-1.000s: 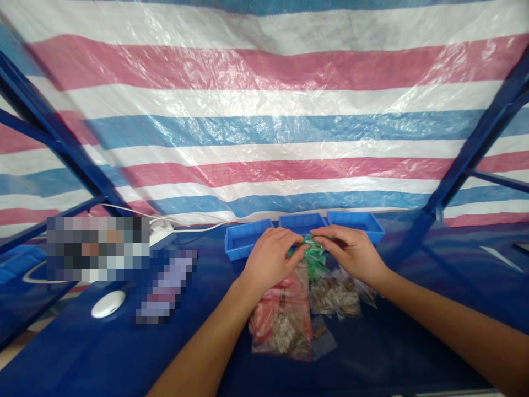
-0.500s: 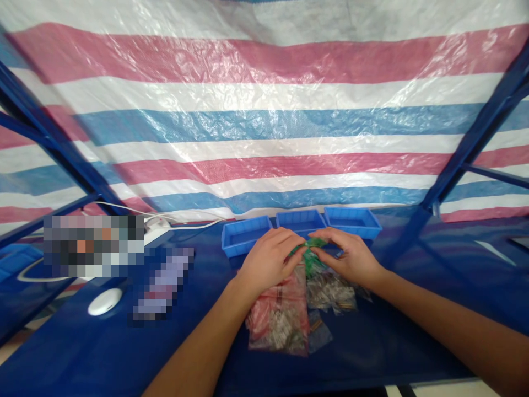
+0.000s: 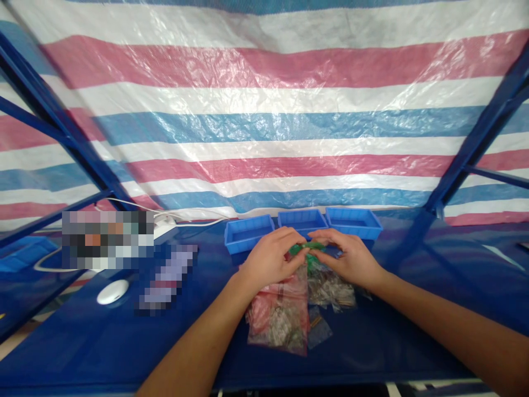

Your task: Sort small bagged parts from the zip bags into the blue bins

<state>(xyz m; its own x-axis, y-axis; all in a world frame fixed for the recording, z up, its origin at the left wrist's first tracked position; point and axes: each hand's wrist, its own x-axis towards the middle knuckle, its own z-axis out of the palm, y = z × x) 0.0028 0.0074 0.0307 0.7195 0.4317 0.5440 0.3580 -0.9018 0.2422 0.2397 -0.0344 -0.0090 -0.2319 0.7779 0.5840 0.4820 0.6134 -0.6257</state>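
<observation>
Both my hands pinch the top edge of a small green plastic bag (image 3: 308,249) above the blue table. My left hand (image 3: 270,258) grips its left side and my right hand (image 3: 349,258) grips its right side, fingers curled. Under my hands lie a red-tinted bag (image 3: 278,317) of small metal parts and a clear bag (image 3: 331,288) of similar parts. A small empty clear bag (image 3: 319,330) lies beside the red one.
Three blue plastic trays (image 3: 248,231) (image 3: 301,219) (image 3: 354,219) stand in a row just beyond my hands. A white round object (image 3: 112,291) and white cables (image 3: 182,220) lie at the left. A striped tarpaulin (image 3: 264,110) hangs behind, with blue frame bars (image 3: 471,149) on both sides.
My hands have drawn slightly closer together on the green bag and sit a little lower. The camera view shifted a little; the bags on the table have not moved.
</observation>
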